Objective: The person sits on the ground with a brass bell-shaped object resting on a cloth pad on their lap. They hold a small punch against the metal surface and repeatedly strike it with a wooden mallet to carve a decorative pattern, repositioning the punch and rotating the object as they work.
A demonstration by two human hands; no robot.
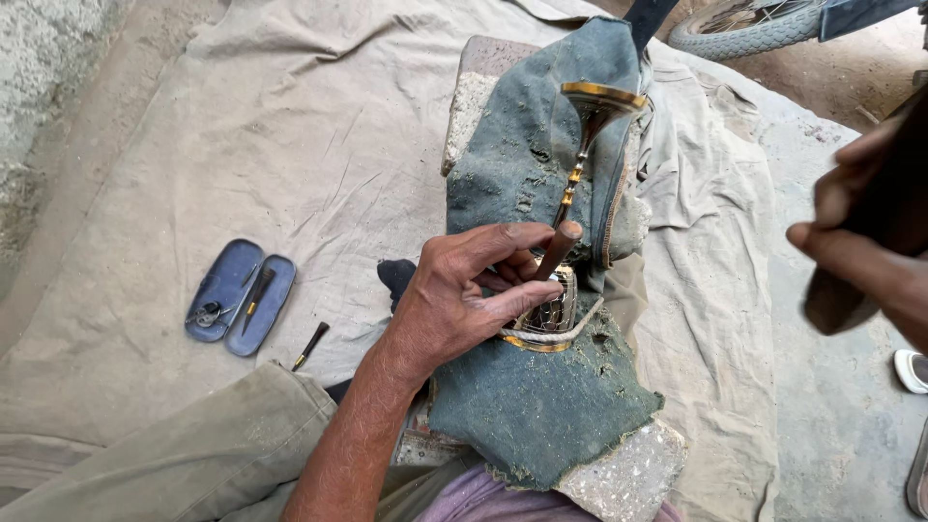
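Note:
My left hand (454, 300) grips a short wooden-handled tool (559, 247) and holds its tip down on a patterned brass piece (547, 319). The brass piece lies on a worn blue denim cloth (541, 406) draped over a stone block (628, 474). A thin brass stem (576, 174) runs from it up to a flared cup end (601, 99). My right hand (855, 242) is raised at the right edge, apart from the work, closed around a dark blurred object (904, 184) that I cannot identify.
An open blue case (224, 280) with small tools lies on the beige ground cloth (290, 145) to the left, a loose small tool (311, 343) beside it. A tyre (744, 34) is at the top right. A white shoe (911, 370) sits at the right edge.

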